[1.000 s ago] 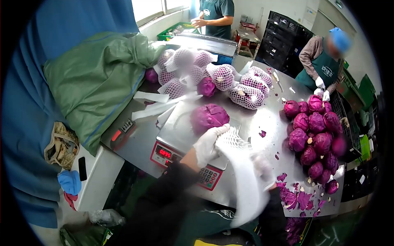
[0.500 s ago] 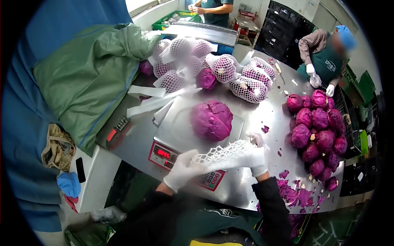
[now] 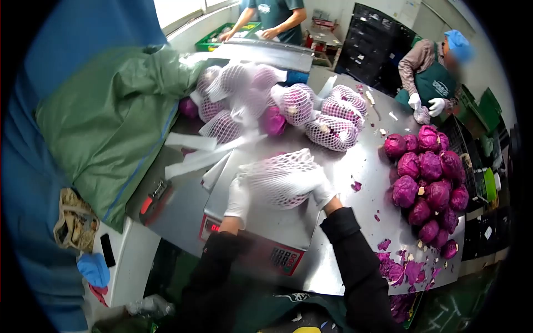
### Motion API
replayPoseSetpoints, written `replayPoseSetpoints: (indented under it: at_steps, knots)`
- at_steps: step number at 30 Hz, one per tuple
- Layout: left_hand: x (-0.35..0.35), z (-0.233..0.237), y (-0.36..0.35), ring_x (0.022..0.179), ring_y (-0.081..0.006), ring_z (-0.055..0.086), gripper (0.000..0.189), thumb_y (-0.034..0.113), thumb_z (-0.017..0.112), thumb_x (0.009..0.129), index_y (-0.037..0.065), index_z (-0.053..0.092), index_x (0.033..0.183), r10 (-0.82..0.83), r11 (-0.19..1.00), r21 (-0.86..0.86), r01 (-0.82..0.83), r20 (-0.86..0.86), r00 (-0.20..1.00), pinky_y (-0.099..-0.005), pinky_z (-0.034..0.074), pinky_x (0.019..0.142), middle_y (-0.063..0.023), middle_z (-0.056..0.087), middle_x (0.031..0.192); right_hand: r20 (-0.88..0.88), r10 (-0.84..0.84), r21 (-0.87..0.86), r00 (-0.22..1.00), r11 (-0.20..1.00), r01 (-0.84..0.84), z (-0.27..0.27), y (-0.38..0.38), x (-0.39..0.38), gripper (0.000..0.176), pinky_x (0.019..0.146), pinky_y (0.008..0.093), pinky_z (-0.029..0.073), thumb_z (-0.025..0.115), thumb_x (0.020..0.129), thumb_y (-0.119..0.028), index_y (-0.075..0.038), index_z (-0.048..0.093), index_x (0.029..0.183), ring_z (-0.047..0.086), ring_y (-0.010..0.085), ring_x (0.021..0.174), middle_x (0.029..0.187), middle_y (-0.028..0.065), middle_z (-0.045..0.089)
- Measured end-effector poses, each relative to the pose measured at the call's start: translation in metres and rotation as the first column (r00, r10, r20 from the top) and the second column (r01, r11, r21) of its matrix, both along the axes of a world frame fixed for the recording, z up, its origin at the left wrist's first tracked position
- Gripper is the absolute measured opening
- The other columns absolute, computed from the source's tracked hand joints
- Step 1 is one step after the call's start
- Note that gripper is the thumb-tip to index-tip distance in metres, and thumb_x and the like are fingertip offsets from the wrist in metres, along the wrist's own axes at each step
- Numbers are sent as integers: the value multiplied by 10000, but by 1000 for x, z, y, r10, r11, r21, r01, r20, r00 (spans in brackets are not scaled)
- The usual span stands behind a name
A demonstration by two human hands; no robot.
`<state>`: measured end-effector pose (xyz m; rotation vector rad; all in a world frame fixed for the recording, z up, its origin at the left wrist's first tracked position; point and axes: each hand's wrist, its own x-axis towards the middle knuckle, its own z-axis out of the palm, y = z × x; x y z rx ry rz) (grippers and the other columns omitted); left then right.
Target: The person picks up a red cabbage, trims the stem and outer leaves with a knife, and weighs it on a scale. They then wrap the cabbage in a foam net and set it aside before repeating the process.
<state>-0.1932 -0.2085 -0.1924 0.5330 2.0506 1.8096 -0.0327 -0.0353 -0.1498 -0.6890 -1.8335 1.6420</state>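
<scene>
A white foam net sleeve is stretched over a red cabbage, whose purple shows faintly through the mesh. My left hand, in a white glove, grips the sleeve's left side. On the other side my gloved right hand holds it too, its fingertips partly hidden by the mesh. Both hands are above the metal plate of a digital scale. The scale's red display is mostly covered by my left wrist. Whether the cabbage rests on the plate cannot be told.
Netted cabbages lie behind the scale, beside loose white foam strips. Bare red cabbages are heaped at right, with leaf scraps nearer me. A green sack and a red-handled tool are at left. Two people work beyond.
The foam net, stretched between my hands in front of the cabbage before, now covers it. Both hands moved forward to its sides. The view shifted slightly.
</scene>
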Motion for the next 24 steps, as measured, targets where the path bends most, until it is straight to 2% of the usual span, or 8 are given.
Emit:
replayPoseSetpoints:
  at_steps: [2, 3, 8, 11, 12, 13, 18, 24]
  knots:
    - [13, 64, 5, 1115, -213, 566, 681, 578, 345, 1009, 0, 510, 1329, -121, 986, 150, 76, 317, 941, -337, 444, 960, -108, 595, 1227, 102, -117, 362, 988, 929, 72, 22, -8, 1, 313, 949, 390, 467, 447, 954, -156, 50, 615, 1119, 625, 324, 1059, 1108, 233, 648]
    - [10, 48, 5, 1153, -200, 550, 740, 595, 416, 978, -1, 393, 1415, -168, 941, 339, -3, 475, 864, -339, 449, 990, -105, 543, 1307, 156, -239, 774, 958, 633, 32, 23, -12, 3, 269, 925, 390, 479, 462, 918, -102, 37, 630, 1075, 632, 318, 1026, 1072, 219, 660]
    - [28, 82, -6, 1283, -382, 471, 858, 679, 453, 899, 100, 275, 1506, -768, 527, 849, 36, 457, 448, -530, 402, 1084, -231, 420, 1445, -9, -46, 586, 999, 809, 42, 93, -48, 15, 209, 917, 339, 483, 513, 882, -40, 13, 665, 1015, 628, 284, 1008, 1030, 171, 675]
    - [25, 43, -6, 1325, -328, 435, 687, 561, 400, 976, 75, 364, 1461, -740, 580, 814, 26, 513, 436, -491, 352, 1127, -207, 449, 1424, -179, 236, -17, 955, 970, -243, 94, -32, 14, 212, 919, 340, 478, 530, 883, -51, 18, 669, 1028, 626, 233, 1021, 1026, 130, 685]
    - [28, 29, -8, 1323, -326, 437, 677, 547, 406, 975, 74, 368, 1459, -722, 597, 802, 27, 523, 453, -486, 350, 1127, -203, 452, 1423, -162, 312, -105, 936, 938, -331, 119, -29, 12, 240, 930, 333, 470, 515, 910, -64, 29, 664, 1074, 621, 196, 1027, 1028, 100, 687]
    - [32, 24, -10, 1321, -324, 439, 668, 533, 411, 974, 73, 371, 1456, -697, 623, 781, 31, 537, 475, -481, 349, 1127, -199, 455, 1421, -264, 152, -650, 953, 702, -292, 133, -33, 14, 287, 942, 323, 465, 491, 940, -85, 52, 640, 1143, 622, 203, 1021, 1050, 106, 681]
    - [58, 27, -26, 1311, -316, 450, 621, 465, 438, 970, 66, 389, 1444, -553, 764, 638, 96, 572, 606, -457, 342, 1127, -179, 470, 1411, -321, 377, -799, 869, 384, -462, 136, -22, 35, 351, 1009, 304, 463, 619, 907, -84, 61, 599, 1226, 610, 175, 1118, 1188, 123, 662]
    - [108, 21, -53, 1299, -305, 462, 569, 383, 469, 965, 58, 411, 1428, -398, 900, 281, 334, 216, 892, -428, 333, 1127, -155, 489, 1400, -257, 225, -689, 940, 640, -341, 126, -23, 9, 166, 833, 272, 544, 644, 907, -68, 26, 661, 1042, 669, 139, 903, 996, 80, 702]
